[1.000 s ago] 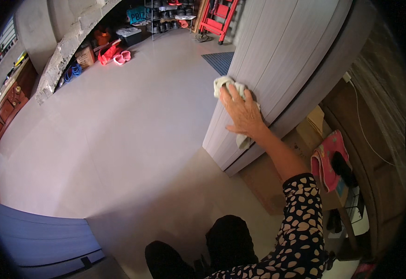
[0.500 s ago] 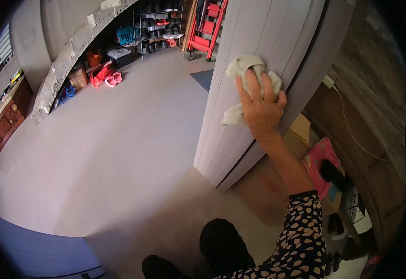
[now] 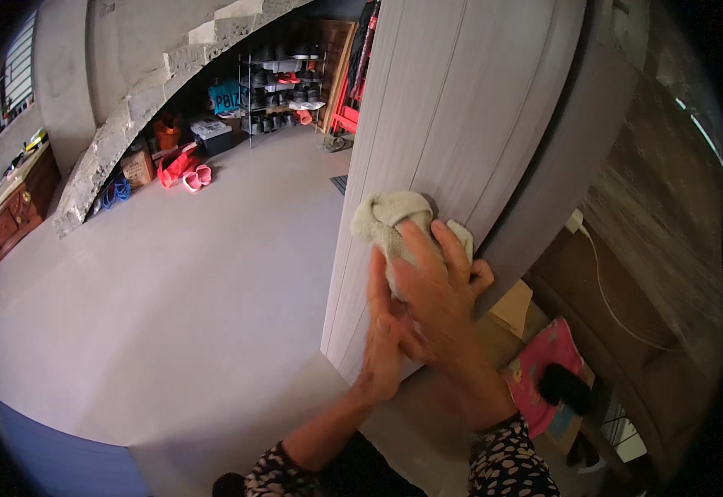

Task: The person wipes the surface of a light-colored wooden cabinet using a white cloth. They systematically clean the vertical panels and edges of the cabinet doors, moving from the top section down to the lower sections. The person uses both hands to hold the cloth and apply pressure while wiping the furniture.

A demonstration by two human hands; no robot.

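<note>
A pale cream cloth [image 3: 390, 214] lies bunched against the light grey wood-grain door panel [image 3: 477, 99]. My right hand [image 3: 438, 302] presses on it from below, fingers spread over the folds and slightly blurred. Close against it on the left is my left hand [image 3: 380, 352], palm side turned toward the right hand. One left finger stretches up to the cloth's lower edge; the others are partly hidden behind the right hand. Both forearms come up from the bottom in dark sleeves with pale spots.
Under a rough concrete staircase [image 3: 134, 112] stand a shoe rack [image 3: 283, 91] and pink slippers [image 3: 198, 177]. A wooden cabinet [image 3: 14, 215] is at the far left. Right of the panel are a pink cloth [image 3: 544, 369], a black fuzzy object [image 3: 564, 388] and a white cord [image 3: 610, 294].
My right hand and the cloth have moved down and left along the panel. My left hand has come into view beside them. The view has shifted a little.
</note>
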